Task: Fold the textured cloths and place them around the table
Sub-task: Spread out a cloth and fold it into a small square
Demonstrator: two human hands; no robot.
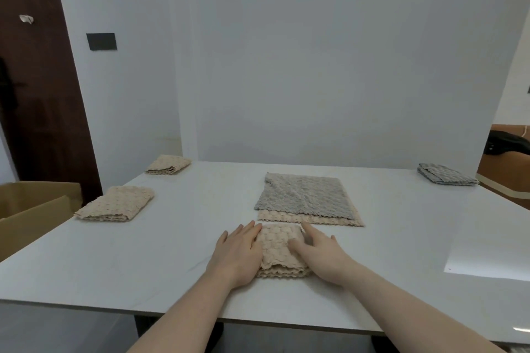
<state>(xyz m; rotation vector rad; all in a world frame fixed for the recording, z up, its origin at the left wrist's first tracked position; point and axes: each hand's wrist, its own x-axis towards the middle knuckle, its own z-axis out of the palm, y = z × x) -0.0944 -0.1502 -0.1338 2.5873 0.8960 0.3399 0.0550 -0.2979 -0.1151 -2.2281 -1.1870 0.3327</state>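
Your left hand (238, 252) and right hand (321, 255) lie flat, fingers spread, flanking and pressing a folded beige cloth (279, 249) at lower centre of the white surface (372, 252). Folding looks finished; next you should grip it and carry it to a free edge spot.

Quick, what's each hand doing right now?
Left hand: open, flat against the folded beige cloth.
Right hand: open, pressing on the same cloth.

We get soft, even, rather cool light — shadows stay faint. A bright glare patch lies on the white tabletop (484, 255) at right. Wide-angle bending bows the edges, and detail looks slightly soft.
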